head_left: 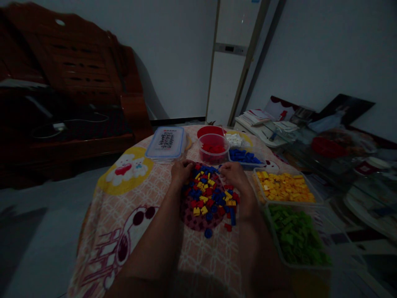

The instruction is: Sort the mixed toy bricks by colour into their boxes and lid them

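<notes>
A loose heap of red, blue and yellow toy bricks (204, 192) lies in the middle of the round table. At the heap's far left edge is my left hand (182, 171), its fingers curled together; what they hold, if anything, is hidden. My right hand (232, 174) is at the far right edge, thumb and fingers pinched together beside some blue bricks. Whether a piece is between those fingers is too dark to make out. A round blue piece (208, 233) and a red brick (228, 227) lie at the near side of the heap.
Beyond the hands stand a lidded box (166, 142), a round tub with red bricks (213, 148) and white pieces (234, 140). Along the right are containers of blue bricks (243, 156), yellow bricks (285, 187) and green bricks (297, 236). A cluttered glass table (328, 161) stands farther right.
</notes>
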`<state>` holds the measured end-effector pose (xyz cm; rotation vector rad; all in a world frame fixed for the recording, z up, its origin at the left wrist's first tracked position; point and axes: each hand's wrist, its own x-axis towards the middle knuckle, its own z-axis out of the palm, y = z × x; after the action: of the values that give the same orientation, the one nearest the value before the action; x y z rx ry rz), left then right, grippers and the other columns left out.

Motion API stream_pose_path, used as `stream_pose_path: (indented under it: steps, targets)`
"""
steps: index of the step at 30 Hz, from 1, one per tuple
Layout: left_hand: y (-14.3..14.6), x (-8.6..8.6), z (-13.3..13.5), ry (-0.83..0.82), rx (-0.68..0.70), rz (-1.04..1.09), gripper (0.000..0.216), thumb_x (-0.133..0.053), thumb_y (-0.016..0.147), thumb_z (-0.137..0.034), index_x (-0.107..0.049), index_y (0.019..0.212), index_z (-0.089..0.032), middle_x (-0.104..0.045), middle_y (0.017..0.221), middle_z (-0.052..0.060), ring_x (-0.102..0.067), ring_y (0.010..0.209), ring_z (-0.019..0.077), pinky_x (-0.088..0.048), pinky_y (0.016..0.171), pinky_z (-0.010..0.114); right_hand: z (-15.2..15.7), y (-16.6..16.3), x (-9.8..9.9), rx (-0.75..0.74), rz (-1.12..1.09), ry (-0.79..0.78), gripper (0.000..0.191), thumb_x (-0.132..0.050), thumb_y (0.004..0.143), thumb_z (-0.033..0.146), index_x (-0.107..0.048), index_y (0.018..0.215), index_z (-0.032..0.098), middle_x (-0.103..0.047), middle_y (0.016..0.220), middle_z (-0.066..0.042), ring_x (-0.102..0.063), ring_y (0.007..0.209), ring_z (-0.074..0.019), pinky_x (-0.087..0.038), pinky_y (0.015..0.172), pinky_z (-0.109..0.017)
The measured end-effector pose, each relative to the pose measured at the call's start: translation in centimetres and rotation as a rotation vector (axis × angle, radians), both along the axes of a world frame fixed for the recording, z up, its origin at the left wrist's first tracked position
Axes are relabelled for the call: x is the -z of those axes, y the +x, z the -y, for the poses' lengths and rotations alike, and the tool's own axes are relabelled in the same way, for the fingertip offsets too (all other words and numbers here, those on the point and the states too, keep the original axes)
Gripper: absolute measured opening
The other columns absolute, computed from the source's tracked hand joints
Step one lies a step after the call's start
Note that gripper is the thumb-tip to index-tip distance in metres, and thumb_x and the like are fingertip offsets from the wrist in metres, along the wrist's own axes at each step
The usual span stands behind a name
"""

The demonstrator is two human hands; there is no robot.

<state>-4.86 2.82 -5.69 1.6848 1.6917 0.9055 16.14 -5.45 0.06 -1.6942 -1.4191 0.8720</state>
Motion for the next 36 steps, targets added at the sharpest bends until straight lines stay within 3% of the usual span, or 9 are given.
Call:
stream_pose_path:
  steps: [3, 6, 10, 12, 16, 21, 26, 30, 36]
  targets:
    - [0.0, -0.2, 0.1, -0.009, -0.008, -0.002, 0.027, -0.057, 0.083, -0.029, -0.079, 0.097, -0.023, -0.079, 0.095, 0.003, -0.070, 0.087, 0.0191, -0.049, 0.074, 0.026, -0.8, 1.0, 0.3, 0.234, -0.200, 0.123, 0.015, -0.059, 0.077, 0.030, -0.066, 0.075, 0.017, -0.066, 0.061, -0.001, -0.061, 0.050, -0.0139, -0.049, 0.044, -0.021]
    - [0.1, -0.1, 0.1, -0.010, -0.013, 0.014, 0.027, -0.057, 0.083, -0.029, -0.079, 0.097, -0.023, -0.079, 0.095, 0.002, -0.070, 0.087, 0.0186, -0.049, 0.074, 0.025, -1.6, 2.2, 0.7, 0.482, -0.405, 0.283, 0.023, -0.062, 0.074, 0.030, -0.067, 0.090, 0.014, -0.068, 0.066, -0.002, -0.067, 0.057, -0.0163, -0.057, 0.051, -0.026]
    - [0.1, 0.0, 0.0, -0.002, -0.007, 0.016, 0.028, -0.057, 0.083, -0.030, -0.079, 0.098, -0.022, -0.079, 0.095, 0.003, -0.070, 0.088, 0.0191, -0.049, 0.074, 0.025, -2.2, 3.8, 1.3, 0.612, -0.505, 0.466, 0.051, -0.065, 0.071, 0.029, -0.063, 0.118, 0.010, -0.073, 0.091, -0.008, -0.072, 0.082, -0.0201, -0.062, 0.067, -0.031]
    - [0.1, 0.0, 0.0, -0.004, -0.008, 0.002, 0.028, -0.057, 0.083, -0.031, -0.079, 0.099, -0.022, -0.079, 0.095, 0.003, -0.069, 0.088, 0.0196, -0.049, 0.074, 0.026, -2.2, 4.1, 1.5, 0.583, -0.472, 0.491, 0.053, -0.064, 0.071, 0.030, -0.063, 0.120, 0.009, -0.073, 0.100, -0.011, -0.072, 0.088, -0.0208, -0.062, 0.072, -0.033]
    - [0.0, -0.2, 0.1, -0.015, -0.003, -0.020, 0.028, -0.057, 0.083, -0.031, -0.079, 0.099, -0.024, -0.079, 0.094, 0.002, -0.069, 0.088, 0.0194, -0.049, 0.074, 0.025, -1.9, 3.4, 1.5, 0.399, -0.293, 0.413, 0.040, -0.059, 0.078, 0.033, -0.071, 0.109, 0.010, -0.076, 0.092, -0.010, -0.072, 0.081, -0.0202, -0.060, 0.076, -0.035]
    - [-0.1, -0.2, 0.2, -0.011, -0.004, 0.003, 0.028, -0.058, 0.082, -0.033, -0.079, 0.098, -0.024, -0.078, 0.092, 0.003, -0.069, 0.086, 0.0201, -0.049, 0.073, 0.026, -1.4, 0.9, 0.9, 0.071, 0.249, 0.290, 0.030, -0.053, 0.087, 0.022, -0.074, 0.107, 0.017, -0.075, 0.110, -0.009, -0.068, 0.103, -0.0202, -0.051, 0.096, -0.034]
    - [0.0, -0.1, 0.1, -0.010, -0.004, 0.023, 0.027, -0.058, 0.083, -0.032, -0.079, 0.095, -0.023, -0.078, 0.089, 0.003, -0.069, 0.086, 0.0196, -0.050, 0.073, 0.026, -1.5, -0.4, 1.8, -0.201, 0.663, 0.136, 0.041, -0.043, 0.090, 0.006, -0.070, 0.119, 0.013, -0.066, 0.129, -0.015, -0.060, 0.118, -0.0209, -0.041, 0.105, -0.030]
    - [0.1, -0.3, 0.1, -0.023, -0.003, 0.023, 0.027, -0.056, 0.083, -0.030, -0.079, 0.095, -0.023, -0.078, 0.091, 0.002, -0.069, 0.085, 0.0192, -0.050, 0.074, 0.026, -1.8, -0.3, 2.7, -0.262, 0.819, 0.069, 0.042, -0.044, 0.090, 0.007, -0.068, 0.125, 0.013, -0.063, 0.132, -0.016, -0.061, 0.115, -0.0232, -0.040, 0.103, -0.029]
    - [0.1, -0.4, 0.2, -0.029, -0.007, 0.014, 0.027, -0.057, 0.083, -0.029, -0.079, 0.097, -0.023, -0.078, 0.093, 0.003, -0.069, 0.085, 0.0191, -0.050, 0.076, 0.027, -2.0, 0.0, 2.7, -0.251, 0.815, 0.022, 0.033, -0.047, 0.093, 0.014, -0.076, 0.107, 0.012, -0.070, 0.114, -0.018, -0.066, 0.100, -0.0237, -0.045, 0.091, -0.028]
